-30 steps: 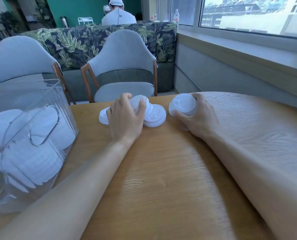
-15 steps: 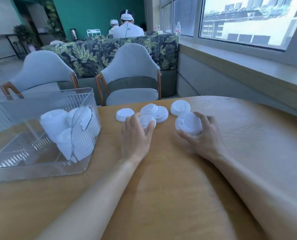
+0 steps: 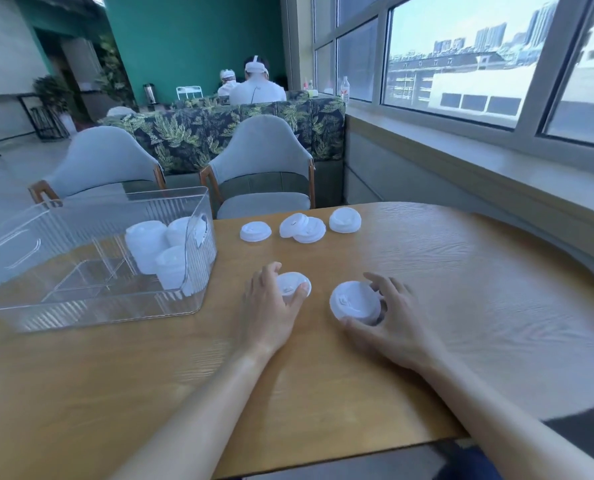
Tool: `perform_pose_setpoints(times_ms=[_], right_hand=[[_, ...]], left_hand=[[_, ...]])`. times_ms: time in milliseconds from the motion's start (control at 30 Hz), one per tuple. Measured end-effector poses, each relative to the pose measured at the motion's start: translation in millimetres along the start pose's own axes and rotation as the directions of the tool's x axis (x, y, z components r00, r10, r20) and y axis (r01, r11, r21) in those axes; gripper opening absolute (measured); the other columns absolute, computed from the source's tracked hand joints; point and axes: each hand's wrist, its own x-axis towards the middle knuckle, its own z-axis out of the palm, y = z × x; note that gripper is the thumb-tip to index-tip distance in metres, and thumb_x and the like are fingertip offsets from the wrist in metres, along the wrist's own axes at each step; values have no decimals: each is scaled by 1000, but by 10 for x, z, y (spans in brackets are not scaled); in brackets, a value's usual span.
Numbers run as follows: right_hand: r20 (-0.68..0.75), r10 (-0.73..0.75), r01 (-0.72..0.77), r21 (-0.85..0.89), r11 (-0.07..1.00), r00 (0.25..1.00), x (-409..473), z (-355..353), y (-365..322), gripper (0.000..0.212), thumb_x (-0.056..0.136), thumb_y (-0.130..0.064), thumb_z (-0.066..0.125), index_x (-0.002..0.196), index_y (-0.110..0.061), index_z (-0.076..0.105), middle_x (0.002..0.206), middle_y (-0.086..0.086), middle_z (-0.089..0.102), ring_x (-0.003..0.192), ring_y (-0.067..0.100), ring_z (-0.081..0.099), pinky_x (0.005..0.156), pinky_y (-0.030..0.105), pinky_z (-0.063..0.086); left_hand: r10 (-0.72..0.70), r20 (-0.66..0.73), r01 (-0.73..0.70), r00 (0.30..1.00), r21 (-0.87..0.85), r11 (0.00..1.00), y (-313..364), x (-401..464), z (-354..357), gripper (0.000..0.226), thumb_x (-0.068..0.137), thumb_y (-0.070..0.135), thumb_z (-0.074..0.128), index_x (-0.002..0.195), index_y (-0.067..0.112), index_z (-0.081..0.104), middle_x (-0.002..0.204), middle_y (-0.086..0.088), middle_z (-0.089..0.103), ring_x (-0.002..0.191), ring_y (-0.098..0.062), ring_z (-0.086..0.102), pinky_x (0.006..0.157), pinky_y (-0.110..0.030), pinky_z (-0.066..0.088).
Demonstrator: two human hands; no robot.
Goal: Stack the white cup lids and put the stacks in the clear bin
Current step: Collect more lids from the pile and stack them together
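— Gripping one white lid each: left hand (image 3: 271, 306) pinches a small lid (image 3: 294, 287), right hand (image 3: 389, 320) clasps a tilted lid (image 3: 355, 302).

— Risk?

— Misaligned rims could skid off. Four loose lids (image 3: 302, 227) wait beyond; stacks (image 3: 157, 251) already stand in the clear bin (image 3: 91, 306).

no readable text, labels, numbers anywhere

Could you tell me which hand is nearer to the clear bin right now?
Left. The left hand, holding a lid, sits just right of the clear bin; the right hand is farther right, beyond it.
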Motion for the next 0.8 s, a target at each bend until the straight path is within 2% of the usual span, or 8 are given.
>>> perform_pose_setpoints(times_ms=[167, 367, 467, 567, 667, 800], right_hand=[[74, -16, 17, -10, 1000, 997, -128, -26, -82, 91, 66, -72, 63, 146, -38, 36, 123, -24, 57, 129, 2, 33, 97, 26, 37], [130, -18, 25, -56, 998, 991, -142, -48, -109, 93, 70, -67, 60, 153, -34, 31, 133, -22, 56, 138, 0, 26, 106, 30, 39], [137, -11, 22, -72, 997, 991, -134, -36, -104, 95, 70, -71, 60, 152, -33, 31, 136, -19, 54, 139, 4, 27, 109, 35, 39], [114, 9, 1, -89, 996, 993, -124, -20, -105, 106, 64, -81, 61, 152, -31, 29, 138, -17, 49, 137, 6, 28, 111, 36, 37], [63, 27, -22, -71, 997, 998, -125, -21, -113, 112, 59, -81, 69, 150, -33, 27, 125, -19, 50, 129, 5, 32, 105, 33, 40], [35, 30, -28, -62, 998, 999, -126, -22, -99, 104, 62, -75, 75, 146, -33, 31, 110, -22, 50, 117, 3, 35, 98, 30, 40]], left_hand=[[-9, 23, 9, 1000, -24, 1000, 6, -173, -85, 69, 91, 56, 66, 144, 19, 43, 138, 0, 55, 127, -21, 48, 105, -40, 41], [5, 58, -7, 998, 31, 999, -53, -228, -71, 74, 82, 63, 71, 138, 21, 47, 128, 2, 55, 122, -21, 48, 105, -39, 39], [2, 54, -4, 999, 34, 999, -44, -218, -72, 75, 80, 66, 71, 137, 22, 48, 127, 3, 55, 122, -20, 48, 106, -38, 38], [-2, 65, 2, 998, 2, 1000, -41, -232, -92, 73, 81, 64, 71, 138, 24, 48, 127, 5, 54, 123, -17, 48, 107, -38, 39], [-7, 90, 10, 996, -32, 999, -34, -253, -124, 68, 82, 55, 72, 139, 26, 48, 130, 8, 54, 127, -15, 48, 109, -37, 39], [-11, 108, 14, 994, -31, 999, -25, -266, -159, 67, 80, 51, 71, 138, 28, 48, 131, 8, 56, 127, -16, 49, 109, -38, 40]])
